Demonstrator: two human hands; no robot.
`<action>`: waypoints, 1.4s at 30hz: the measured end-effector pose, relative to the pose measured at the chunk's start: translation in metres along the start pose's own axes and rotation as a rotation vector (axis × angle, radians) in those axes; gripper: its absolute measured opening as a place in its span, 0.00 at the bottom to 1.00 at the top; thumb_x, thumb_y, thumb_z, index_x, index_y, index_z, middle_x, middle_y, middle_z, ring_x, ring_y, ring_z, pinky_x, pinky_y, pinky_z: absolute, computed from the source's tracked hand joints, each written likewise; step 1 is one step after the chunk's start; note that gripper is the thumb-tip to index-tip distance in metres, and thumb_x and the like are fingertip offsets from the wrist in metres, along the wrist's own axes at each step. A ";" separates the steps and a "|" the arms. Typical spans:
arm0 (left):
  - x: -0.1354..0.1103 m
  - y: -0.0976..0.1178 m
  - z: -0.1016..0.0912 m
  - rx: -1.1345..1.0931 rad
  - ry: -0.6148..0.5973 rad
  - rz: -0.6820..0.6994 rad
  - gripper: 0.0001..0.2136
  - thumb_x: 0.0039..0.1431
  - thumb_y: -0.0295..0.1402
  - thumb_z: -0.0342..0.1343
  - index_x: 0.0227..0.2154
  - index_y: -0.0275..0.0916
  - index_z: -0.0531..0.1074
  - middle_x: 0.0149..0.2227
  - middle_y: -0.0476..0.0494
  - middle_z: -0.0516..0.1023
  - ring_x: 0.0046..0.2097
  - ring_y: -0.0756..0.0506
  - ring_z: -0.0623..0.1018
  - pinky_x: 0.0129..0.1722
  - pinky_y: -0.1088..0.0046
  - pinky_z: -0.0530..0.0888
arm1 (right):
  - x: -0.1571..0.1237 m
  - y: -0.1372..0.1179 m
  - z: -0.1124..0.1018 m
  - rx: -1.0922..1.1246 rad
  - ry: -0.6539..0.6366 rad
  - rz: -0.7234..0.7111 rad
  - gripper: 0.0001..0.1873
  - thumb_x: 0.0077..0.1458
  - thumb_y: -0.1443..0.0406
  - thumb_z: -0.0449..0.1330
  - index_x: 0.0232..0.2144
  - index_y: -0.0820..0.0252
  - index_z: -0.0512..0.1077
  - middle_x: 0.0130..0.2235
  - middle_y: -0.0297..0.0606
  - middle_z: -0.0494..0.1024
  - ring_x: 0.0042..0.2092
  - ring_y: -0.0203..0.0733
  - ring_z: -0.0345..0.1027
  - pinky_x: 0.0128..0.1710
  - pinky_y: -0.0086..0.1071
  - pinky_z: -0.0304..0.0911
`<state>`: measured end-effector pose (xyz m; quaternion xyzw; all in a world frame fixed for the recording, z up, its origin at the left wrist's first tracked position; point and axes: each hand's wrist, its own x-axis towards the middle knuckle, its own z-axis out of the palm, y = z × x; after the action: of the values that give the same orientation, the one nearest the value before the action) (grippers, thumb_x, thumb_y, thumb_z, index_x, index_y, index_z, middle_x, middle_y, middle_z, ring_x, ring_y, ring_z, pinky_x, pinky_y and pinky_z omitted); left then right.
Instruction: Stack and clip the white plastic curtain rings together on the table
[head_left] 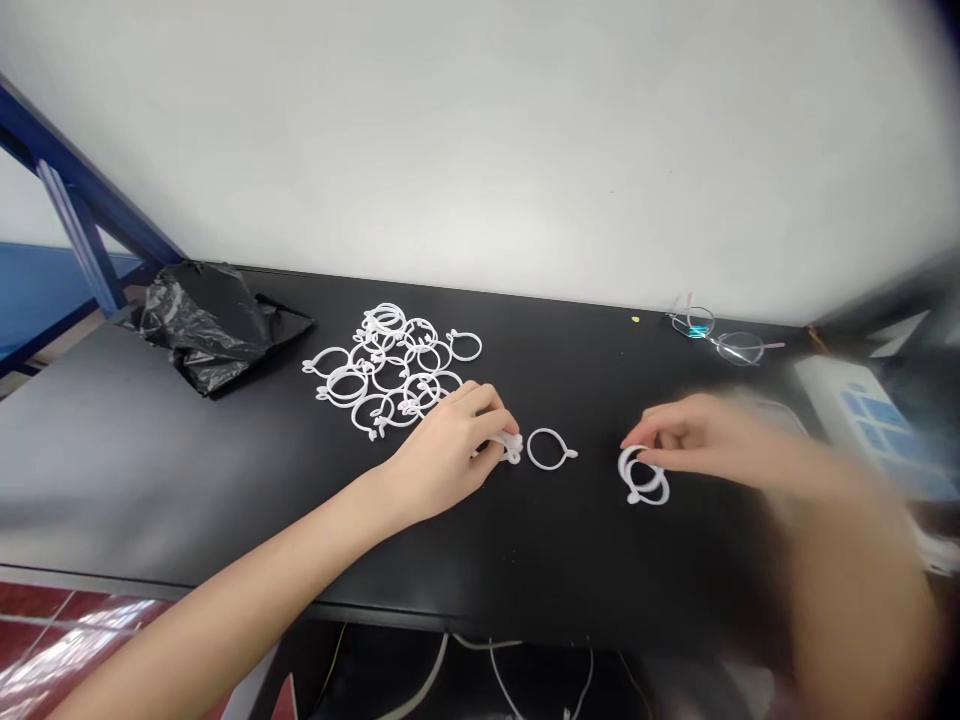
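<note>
A heap of several white plastic rings point(394, 370) lies on the black table point(150, 480). My left hand point(450, 450) rests just right of the heap, its fingers closed on a white ring point(510, 447). A single ring point(550, 449) lies flat beside those fingers. My right hand point(697, 435), a little blurred, has its fingers pinched over a small stack of white rings point(643, 477) and touches the top one.
A crumpled black plastic bag point(206, 325) sits at the table's back left. Clear glasses point(716, 335) lie at the back right by the white wall. A white and blue box point(874, 420) is at the right edge. Cables hang below the front edge.
</note>
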<state>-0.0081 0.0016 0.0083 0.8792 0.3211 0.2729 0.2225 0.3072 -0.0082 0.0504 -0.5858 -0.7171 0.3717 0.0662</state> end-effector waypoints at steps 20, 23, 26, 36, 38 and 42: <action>0.000 0.008 -0.001 -0.316 0.301 0.240 0.07 0.61 0.21 0.55 0.32 0.39 0.65 0.36 0.47 0.74 0.36 0.52 0.76 0.35 0.76 0.74 | 0.032 -0.049 0.066 0.048 0.221 -0.245 0.02 0.50 0.68 0.60 0.27 0.58 0.69 0.41 0.37 0.74 0.28 0.33 0.61 0.27 0.30 0.58; -0.001 0.008 0.001 -0.278 0.374 0.226 0.09 0.62 0.23 0.56 0.30 0.40 0.61 0.34 0.49 0.74 0.34 0.52 0.75 0.32 0.76 0.73 | 0.036 -0.051 0.076 -0.031 0.209 -0.196 0.02 0.51 0.67 0.60 0.30 0.57 0.69 0.34 0.33 0.71 0.27 0.34 0.60 0.26 0.29 0.57; -0.001 0.008 0.001 -0.227 0.372 0.191 0.07 0.62 0.26 0.56 0.32 0.40 0.63 0.32 0.49 0.74 0.32 0.52 0.74 0.32 0.75 0.72 | 0.037 -0.052 0.078 -0.073 0.200 -0.139 0.04 0.55 0.64 0.59 0.35 0.56 0.68 0.32 0.32 0.71 0.27 0.35 0.61 0.27 0.30 0.57; -0.001 0.011 -0.004 -0.393 0.262 -0.032 0.04 0.62 0.26 0.55 0.38 0.39 0.66 0.35 0.49 0.75 0.35 0.52 0.75 0.36 0.75 0.72 | 0.032 -0.049 0.077 0.001 0.378 -0.324 0.04 0.56 0.69 0.58 0.32 0.56 0.72 0.33 0.35 0.74 0.27 0.35 0.60 0.26 0.31 0.56; 0.000 0.010 -0.006 -0.584 0.205 -0.091 0.02 0.65 0.28 0.53 0.39 0.38 0.66 0.35 0.49 0.74 0.35 0.52 0.76 0.35 0.76 0.73 | 0.029 -0.050 0.078 0.056 0.504 -0.413 0.07 0.55 0.71 0.58 0.31 0.56 0.75 0.38 0.37 0.77 0.25 0.33 0.59 0.25 0.32 0.57; 0.001 0.010 -0.007 -0.691 0.095 -0.124 0.04 0.64 0.31 0.54 0.39 0.38 0.66 0.35 0.48 0.73 0.34 0.52 0.76 0.35 0.76 0.74 | 0.023 -0.054 0.082 0.182 0.620 -0.560 0.09 0.56 0.72 0.60 0.31 0.52 0.78 0.40 0.38 0.79 0.29 0.37 0.70 0.26 0.33 0.65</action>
<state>-0.0077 -0.0029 0.0197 0.7171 0.2725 0.3922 0.5077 0.2140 -0.0272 0.0172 -0.4441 -0.7591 0.2073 0.4284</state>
